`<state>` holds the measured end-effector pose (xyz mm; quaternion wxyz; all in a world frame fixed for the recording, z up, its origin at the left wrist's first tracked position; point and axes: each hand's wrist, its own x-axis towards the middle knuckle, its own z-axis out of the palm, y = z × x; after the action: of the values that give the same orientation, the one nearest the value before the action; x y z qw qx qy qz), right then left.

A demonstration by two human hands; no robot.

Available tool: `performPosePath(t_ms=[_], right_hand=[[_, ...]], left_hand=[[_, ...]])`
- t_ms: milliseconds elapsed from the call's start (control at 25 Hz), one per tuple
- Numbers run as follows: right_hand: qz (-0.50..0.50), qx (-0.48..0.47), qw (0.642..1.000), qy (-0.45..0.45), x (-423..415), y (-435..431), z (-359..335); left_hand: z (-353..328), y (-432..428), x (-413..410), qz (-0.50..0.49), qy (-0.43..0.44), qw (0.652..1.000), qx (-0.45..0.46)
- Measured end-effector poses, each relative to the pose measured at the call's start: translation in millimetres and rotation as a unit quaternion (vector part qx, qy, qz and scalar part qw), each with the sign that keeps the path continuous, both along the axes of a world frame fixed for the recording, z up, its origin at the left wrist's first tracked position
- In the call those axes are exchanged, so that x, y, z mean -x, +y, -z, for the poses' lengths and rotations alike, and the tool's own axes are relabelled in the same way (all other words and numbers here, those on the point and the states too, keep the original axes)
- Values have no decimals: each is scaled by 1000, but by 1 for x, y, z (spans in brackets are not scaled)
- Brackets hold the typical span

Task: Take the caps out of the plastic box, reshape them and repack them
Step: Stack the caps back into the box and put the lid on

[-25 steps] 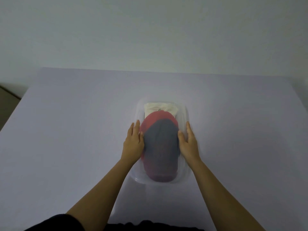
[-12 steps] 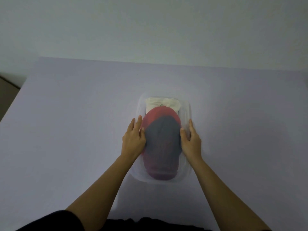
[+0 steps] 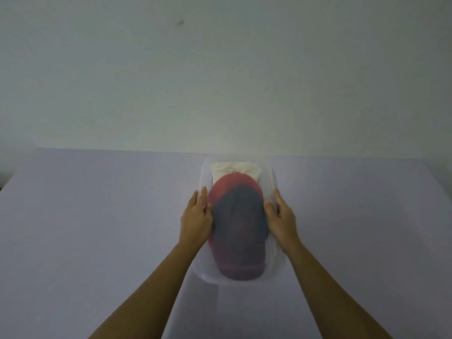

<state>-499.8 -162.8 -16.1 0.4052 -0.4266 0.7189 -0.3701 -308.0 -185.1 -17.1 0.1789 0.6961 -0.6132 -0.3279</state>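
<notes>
Table point(image 3: 97, 216): smooth lavender surface, with open room stretching left and right of the box.
Plastic box point(image 3: 277, 266): translucent, round-cornered, its far end near the table's far edge.
Caps: soft fabric, stacked inside the box. The grey-blue cap point(image 3: 238, 216) lies over the red cap point(image 3: 232, 183), and the white cap point(image 3: 234, 168) is at the far end.
Left hand point(image 3: 195, 216): fingers straight, against the left wall.
Right hand point(image 3: 281, 217): fingers straight, against the right wall.

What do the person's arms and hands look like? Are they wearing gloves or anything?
No gloves. The left hand and right hand are bare, with no ring, watch or bracelet showing. The left forearm and right forearm are bare too, right down to the bottom edge of the picture, so no sleeve is in view.
</notes>
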Motion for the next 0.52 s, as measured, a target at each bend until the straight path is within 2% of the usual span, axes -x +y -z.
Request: performPosePath(t_ms=[320, 520], right_hand=[[-5, 6, 1000, 6, 19, -71, 24], [-19, 20, 999, 19, 23, -84, 31]], left_hand=[[15, -67, 16, -11, -29, 999, 14], [17, -79, 21, -6, -42, 999, 25]])
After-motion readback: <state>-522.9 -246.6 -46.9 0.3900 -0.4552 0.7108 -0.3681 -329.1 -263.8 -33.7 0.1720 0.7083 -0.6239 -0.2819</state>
